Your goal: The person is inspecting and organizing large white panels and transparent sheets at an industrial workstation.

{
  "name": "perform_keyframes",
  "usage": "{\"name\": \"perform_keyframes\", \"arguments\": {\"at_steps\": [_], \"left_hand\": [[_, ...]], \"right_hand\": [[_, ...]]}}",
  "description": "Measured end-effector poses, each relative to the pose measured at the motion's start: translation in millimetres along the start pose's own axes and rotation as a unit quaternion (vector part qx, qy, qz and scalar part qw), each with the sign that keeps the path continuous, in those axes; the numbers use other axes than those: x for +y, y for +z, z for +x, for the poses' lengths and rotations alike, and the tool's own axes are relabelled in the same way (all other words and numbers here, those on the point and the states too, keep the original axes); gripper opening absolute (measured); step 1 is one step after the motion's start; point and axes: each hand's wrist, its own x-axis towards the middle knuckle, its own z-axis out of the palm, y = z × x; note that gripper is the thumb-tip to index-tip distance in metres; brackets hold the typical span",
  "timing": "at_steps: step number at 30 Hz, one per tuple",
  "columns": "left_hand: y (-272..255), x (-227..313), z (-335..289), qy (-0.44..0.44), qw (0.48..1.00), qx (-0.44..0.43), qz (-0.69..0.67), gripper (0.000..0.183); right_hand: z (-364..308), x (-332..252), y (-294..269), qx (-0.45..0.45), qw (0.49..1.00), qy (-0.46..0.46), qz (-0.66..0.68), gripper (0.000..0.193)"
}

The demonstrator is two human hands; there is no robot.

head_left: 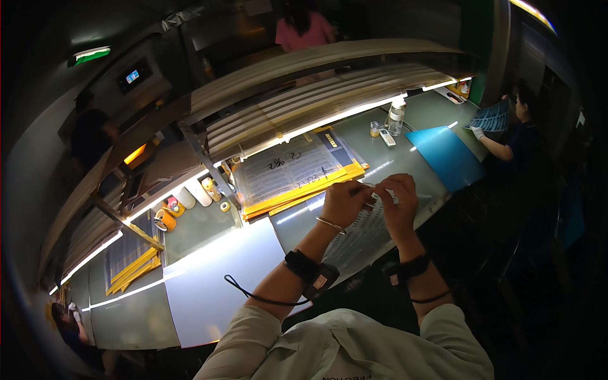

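Note:
Both hands are raised over the near edge of the bench, close together. My left hand [346, 201] is pinched at the upper edge of a translucent sheet [362, 235] covered in rows of small marks. Close beside it, the fingers of my right hand [399, 201] are also closed on that upper edge. Below the hands the sheet hangs at a slant, partly hidden by my left forearm. Just beyond my left hand lies a stack of clear printed films [278, 168] with yellow borders.
A white panel [221, 278] covers the bench at left; a blue sheet [446, 155] lies at right. Farther back stand a clear bottle [396, 117], a glass [374, 129] and a white handset [387, 138]. Tape rolls [164, 220] sit left. A gloved co-worker [516, 133] handles a blue sheet.

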Motion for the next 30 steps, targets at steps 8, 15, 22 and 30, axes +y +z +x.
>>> {"name": "perform_keyframes", "arguments": {"at_steps": [8, 15, 22, 30], "left_hand": [[-9.6, -24.0, -3.7, -0.001, 0.994, 0.070, 0.081, 0.016], [-20.8, -11.6, -10.0, -0.054, 0.993, -0.030, 0.105, 0.017], [1.9, -34.0, -30.9, -0.046, 0.992, 0.014, 0.115, 0.018], [3.6, -55.3, -22.0, -0.048, 0.983, 0.018, 0.178, 0.020]], "right_hand": [[0.9, 0.3, 2.5, -0.114, 0.991, -0.070, 0.014, 0.007], [-4.5, -3.8, 8.8, -0.171, 0.969, 0.118, 0.130, 0.012], [-30.1, 12.7, 24.5, -0.095, 0.995, -0.023, 0.035, 0.015], [-53.9, 26.4, 52.3, -0.003, 0.815, 0.372, 0.444, 0.010]]}}
